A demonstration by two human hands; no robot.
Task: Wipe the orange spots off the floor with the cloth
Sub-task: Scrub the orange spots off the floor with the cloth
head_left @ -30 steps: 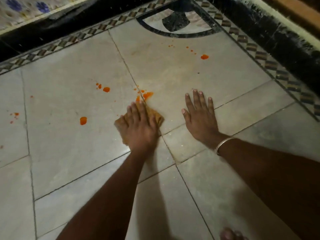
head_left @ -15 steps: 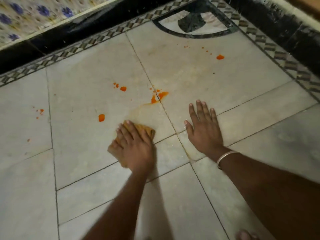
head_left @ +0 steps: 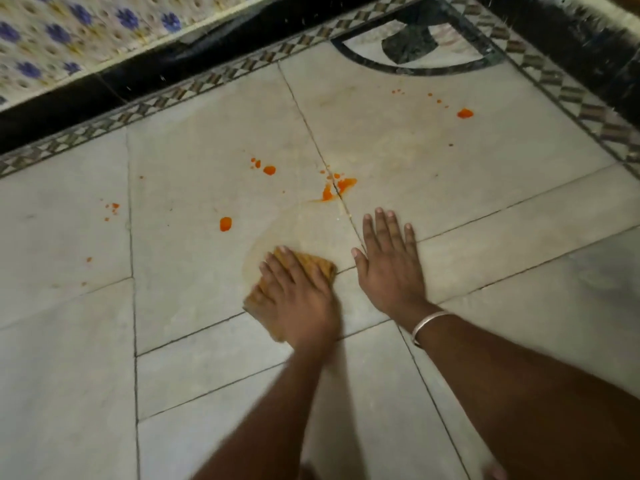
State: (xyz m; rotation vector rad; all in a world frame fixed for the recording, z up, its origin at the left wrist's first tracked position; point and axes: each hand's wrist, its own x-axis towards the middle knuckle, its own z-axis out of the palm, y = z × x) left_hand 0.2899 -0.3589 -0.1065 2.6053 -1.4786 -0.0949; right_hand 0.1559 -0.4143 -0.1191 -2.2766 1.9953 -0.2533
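Observation:
My left hand (head_left: 298, 299) lies flat on a folded orange-brown cloth (head_left: 317, 266) and presses it against the pale stone floor (head_left: 194, 306). A wet, faintly orange smear (head_left: 294, 226) runs from the cloth up to a smeared orange spot (head_left: 339, 188) on a tile joint. More orange spots show at left of it (head_left: 225, 224), (head_left: 269, 170), at far left (head_left: 112, 207) and at upper right (head_left: 464, 113). My right hand (head_left: 389, 261) rests flat on the floor just right of the cloth, fingers spread, a metal bangle (head_left: 429, 323) on its wrist.
A black skirting (head_left: 173, 64) and a patterned tile wall (head_left: 86, 29) run along the back left. A chequered border (head_left: 568, 95) and a dark inlay (head_left: 415, 46) mark the floor at the back right, with a black edge beyond.
My left hand has slid the cloth back towards me and a little left, away from the smeared spot, leaving a wet trail. My right hand stays planted on the floor.

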